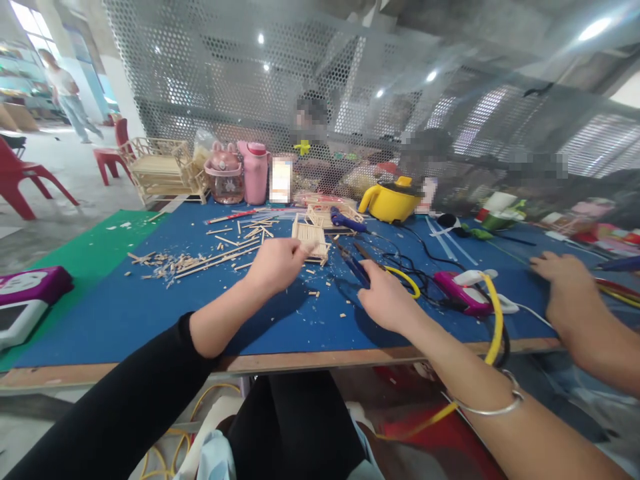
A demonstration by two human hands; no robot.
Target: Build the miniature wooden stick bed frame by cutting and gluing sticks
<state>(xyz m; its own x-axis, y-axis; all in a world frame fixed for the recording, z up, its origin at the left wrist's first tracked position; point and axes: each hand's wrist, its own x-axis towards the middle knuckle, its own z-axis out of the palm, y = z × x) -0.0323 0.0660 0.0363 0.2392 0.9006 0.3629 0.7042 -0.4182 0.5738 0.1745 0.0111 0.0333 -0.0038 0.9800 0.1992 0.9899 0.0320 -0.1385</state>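
Now L hand [274, 265] is at the stick frame [309, 233] on the desk [300, 327]; can't tell if its fingers grip it. R hand's [385, 298] fingers hold pliers [356, 268] w/ tips near the frame. Sticks [219, 261] lie to the L.

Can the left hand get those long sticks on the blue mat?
Probably yes: the long sticks lie close beside the left hand, with nothing standing between, though it seems to hold the slatted wooden piece and may need to let go.
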